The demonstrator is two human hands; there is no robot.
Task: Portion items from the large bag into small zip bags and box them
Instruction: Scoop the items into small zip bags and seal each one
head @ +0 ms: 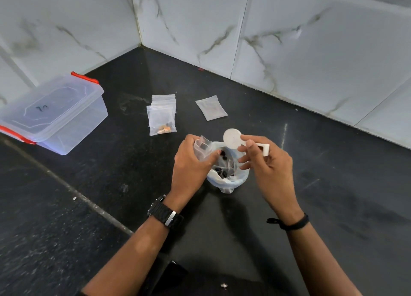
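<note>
The large clear bag [231, 180] stands open on the black counter [111, 184], with dark items [222, 174] inside. My left hand [191, 164] grips a small clear zip bag [201, 147] at the large bag's left rim. My right hand [264, 162] pinches the handle of a white plastic scoop [232, 138], whose round bowl is tipped up above the large bag. A small zip bag [162, 122] holding a few orange and dark pieces lies further back on a stack of small bags [164, 100].
A clear lidded plastic box [53, 113] with red clips sits shut at the left. One flat small zip bag [211, 107] lies behind the scoop. White marble-tiled walls [289, 40] close the counter's back corner.
</note>
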